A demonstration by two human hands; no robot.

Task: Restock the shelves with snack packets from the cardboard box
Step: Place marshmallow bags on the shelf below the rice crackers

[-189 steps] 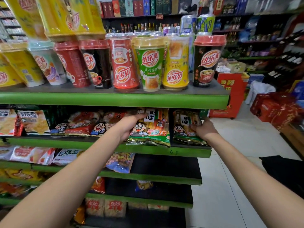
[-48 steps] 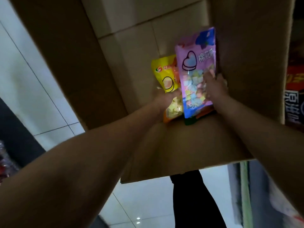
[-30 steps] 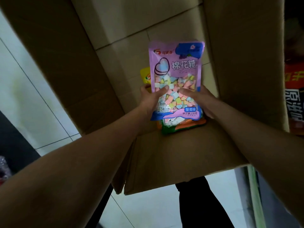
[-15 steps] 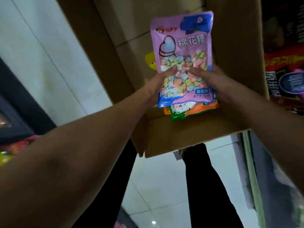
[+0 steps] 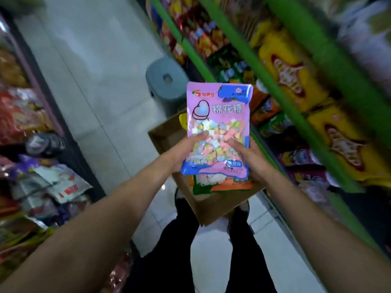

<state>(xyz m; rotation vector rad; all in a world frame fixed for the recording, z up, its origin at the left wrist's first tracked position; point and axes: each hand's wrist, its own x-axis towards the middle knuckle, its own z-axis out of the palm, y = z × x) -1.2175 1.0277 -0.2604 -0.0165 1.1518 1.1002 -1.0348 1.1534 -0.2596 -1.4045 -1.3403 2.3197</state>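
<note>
Both hands are up in front of the chest with a small stack of snack packets between them. On top sits the pink marshmallow packet [image 5: 219, 127], held upright and facing the camera, pastel pieces showing through its clear window. The left hand [image 5: 184, 153] grips its lower left edge, thumb pressed flat across the front; the right hand [image 5: 246, 157] clamps the lower right side, thumb on the front and fingers curled behind. Peeking out below is a green and orange packet [image 5: 220, 185], and a sliver of a yellow packet [image 5: 183, 121] shows at the left edge — all pinched together in the same two-handed hold. The stack hangs above the open cardboard box [image 5: 203, 204], which sits on the pale tiled floor [image 5: 95, 85] by the person's feet. To the right run green-edged shelves [image 5: 296, 115] packed with bags — blurred. A grey stool [image 5: 167, 79] stands beyond the box
</note>
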